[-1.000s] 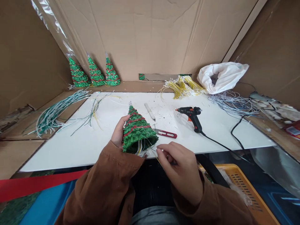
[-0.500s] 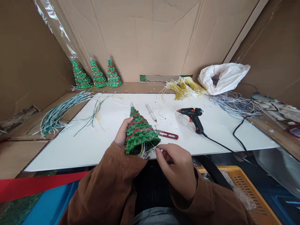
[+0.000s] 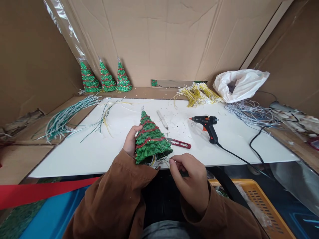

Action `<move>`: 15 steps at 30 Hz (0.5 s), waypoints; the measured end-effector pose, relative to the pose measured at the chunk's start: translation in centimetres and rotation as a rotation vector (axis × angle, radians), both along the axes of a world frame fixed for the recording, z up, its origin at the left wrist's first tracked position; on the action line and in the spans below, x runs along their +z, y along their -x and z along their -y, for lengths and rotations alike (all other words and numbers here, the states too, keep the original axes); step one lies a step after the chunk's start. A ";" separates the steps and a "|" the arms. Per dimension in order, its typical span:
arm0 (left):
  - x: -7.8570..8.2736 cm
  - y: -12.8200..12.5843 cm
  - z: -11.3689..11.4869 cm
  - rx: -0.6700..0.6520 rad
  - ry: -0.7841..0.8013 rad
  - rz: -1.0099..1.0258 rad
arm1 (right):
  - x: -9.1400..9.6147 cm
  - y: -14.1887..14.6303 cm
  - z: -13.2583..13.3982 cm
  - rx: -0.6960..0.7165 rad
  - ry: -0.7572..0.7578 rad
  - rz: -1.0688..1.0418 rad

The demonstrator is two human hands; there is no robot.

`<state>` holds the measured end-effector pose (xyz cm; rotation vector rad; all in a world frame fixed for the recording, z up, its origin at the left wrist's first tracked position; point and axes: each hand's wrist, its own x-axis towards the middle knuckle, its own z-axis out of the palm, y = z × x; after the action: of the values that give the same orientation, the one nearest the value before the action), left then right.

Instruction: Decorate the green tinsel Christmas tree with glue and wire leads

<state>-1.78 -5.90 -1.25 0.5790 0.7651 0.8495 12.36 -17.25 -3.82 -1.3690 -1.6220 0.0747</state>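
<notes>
My left hand is wrapped round a small green glitter tree with red bands, holding it tilted at the near edge of the white board. Thin yellow and white wires hang out of the tree's open base. My right hand is just below and right of the base, its fingers pinched on one of those thin wires. Both sleeves are brown.
Red snips, a grey blade tool and a black glue gun with its cord lie on the board. Green-white wires lie left, yellow wires and a white bag behind. Three finished trees stand at the back. An orange crate sits below right.
The tree has tipped a little more upright in my left hand. My right hand has moved up closer to the base, still pinching at the wires.
</notes>
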 end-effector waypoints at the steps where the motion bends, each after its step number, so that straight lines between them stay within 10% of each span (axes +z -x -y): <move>1: 0.0 0.0 0.0 0.014 0.003 0.022 | 0.0 0.0 0.0 0.005 -0.008 0.000; 15: -0.7 0.0 0.1 0.013 -0.108 0.062 | -1.0 -0.9 0.3 -0.009 -0.035 0.002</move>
<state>-1.75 -6.04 -2.00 0.6412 0.6699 0.9212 13.22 -17.53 -4.81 -1.3493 -1.6118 0.0391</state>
